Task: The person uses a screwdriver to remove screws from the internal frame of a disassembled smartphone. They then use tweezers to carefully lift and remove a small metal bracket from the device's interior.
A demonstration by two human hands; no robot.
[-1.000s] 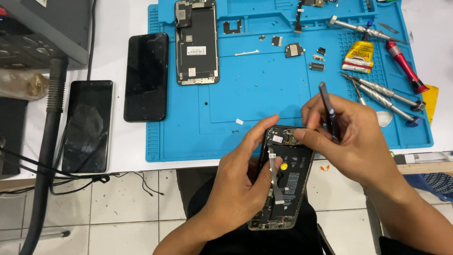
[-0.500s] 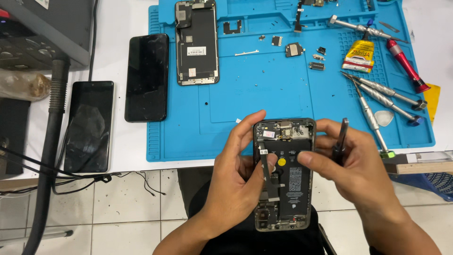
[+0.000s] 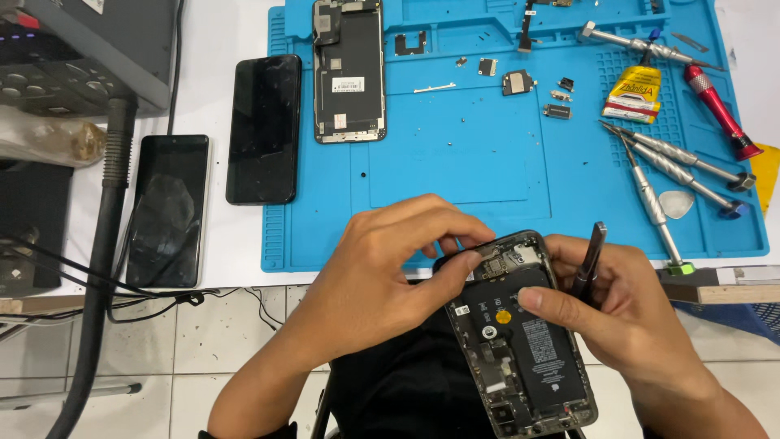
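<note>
Hands are working an opened phone chassis [image 3: 520, 333] held over the lap, just off the near edge of the blue mat [image 3: 455, 162]; its long axis is running 11-to-5. Left hand [image 3: 382, 268] is pinching at the chassis top-left corner, fingertips closed on a small part there, sitting at 9 o'clock from the phone. Right hand [image 3: 626, 309] is gripping dark tweezers [image 3: 589, 260] while its thumb is pressing the battery area, at 3 o'clock.

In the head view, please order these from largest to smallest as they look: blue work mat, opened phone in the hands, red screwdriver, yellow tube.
1. blue work mat
2. opened phone, though it is nearer the camera, so it looks bigger
3. red screwdriver
4. yellow tube
</note>
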